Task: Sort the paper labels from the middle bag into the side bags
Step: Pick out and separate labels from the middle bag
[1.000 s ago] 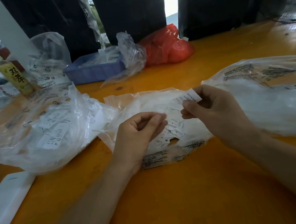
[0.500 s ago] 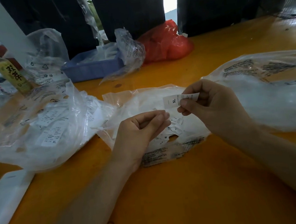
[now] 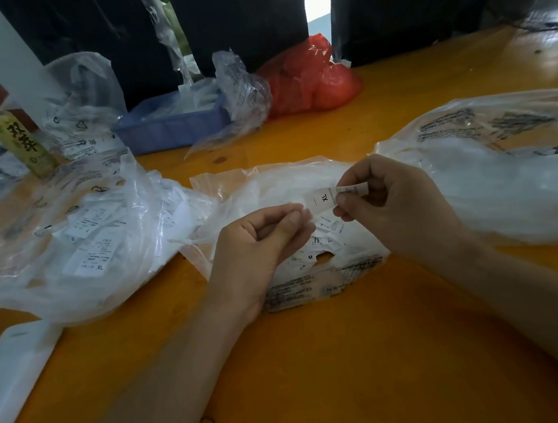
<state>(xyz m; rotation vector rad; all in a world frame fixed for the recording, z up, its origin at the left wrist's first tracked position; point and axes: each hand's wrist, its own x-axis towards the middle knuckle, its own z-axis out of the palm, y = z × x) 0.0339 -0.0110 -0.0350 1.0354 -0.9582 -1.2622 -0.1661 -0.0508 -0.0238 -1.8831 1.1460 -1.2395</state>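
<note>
An orange table (image 3: 338, 360) carries a blue tray (image 3: 172, 126) at its far side, with a crumpled clear plastic bag (image 3: 241, 91) draped over the tray's right end and a red plastic bag (image 3: 308, 77) just beside that. A yellow bottle (image 3: 22, 141) with printed characters stands at the far left, and a flat white object (image 3: 9, 381) lies at the table's near left edge.

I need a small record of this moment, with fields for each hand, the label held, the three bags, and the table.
right hand: pinches a paper label
label held: white strip, printed XL, above the middle bag
left hand: curled, fingers near the label's left end; contact unclear
middle bag: clear, open, small labels inside
left bag: clear, holds labels, one reads XL
right bag: clear, contents not readable
table: orange wood
</note>
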